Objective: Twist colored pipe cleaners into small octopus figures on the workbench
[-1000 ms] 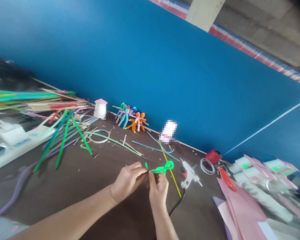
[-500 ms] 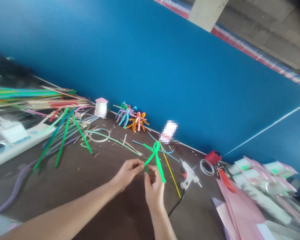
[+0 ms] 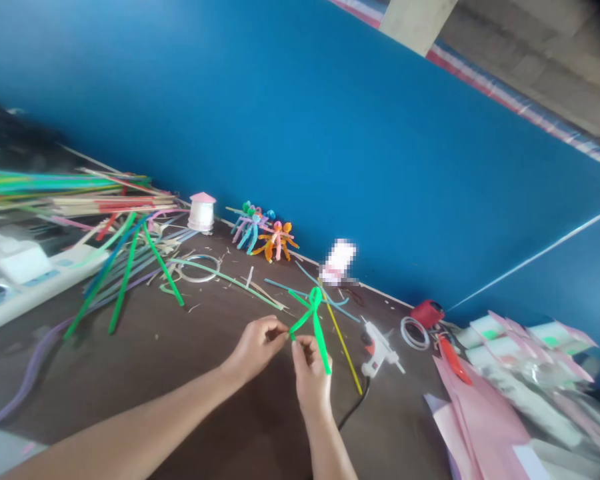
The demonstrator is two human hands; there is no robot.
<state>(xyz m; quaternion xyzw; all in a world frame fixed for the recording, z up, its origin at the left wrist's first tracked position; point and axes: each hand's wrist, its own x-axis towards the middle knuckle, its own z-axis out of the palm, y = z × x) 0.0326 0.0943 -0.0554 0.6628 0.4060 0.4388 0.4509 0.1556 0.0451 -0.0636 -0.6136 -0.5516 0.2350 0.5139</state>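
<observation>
We are holding a green pipe cleaner [image 3: 314, 320], bent into a small loop with legs, up above the counter [image 3: 260, 433] between our two hands. Our left hand [image 3: 256, 350] is reaching in from the lower left, its grip closed, with thumb and fingertips pinching one short green end. Our right hand [image 3: 311, 381] is rising from the bottom edge, its grip closed as well, with the fingers pressing on the lower part of the bend while a long green leg is hanging just past them. A yellow pipe cleaner [image 3: 343, 340] is lying on the counter just beside our right hand, and thin blue pipe cleaners [image 3: 300, 291] are crossing it further up. A white glue gun [image 3: 379, 350] is resting to the right of these, with its black cord [image 3: 353, 415] trailing toward the bottom. Beyond it, a red spool [image 3: 427, 313] and a pale ring of wire [image 3: 414, 333] are sitting near pink paper sheets [image 3: 475, 420]. To our left, long green sticks [image 3: 125, 280] are fanning out from a heap of coloured sticks [image 3: 65, 193] beside a white power strip [image 3: 35, 267]. Small pipe cleaner figures [image 3: 263, 233] and a white spool with a pink top [image 3: 201, 212] are standing along the blue wall [image 3: 300, 133].
</observation>
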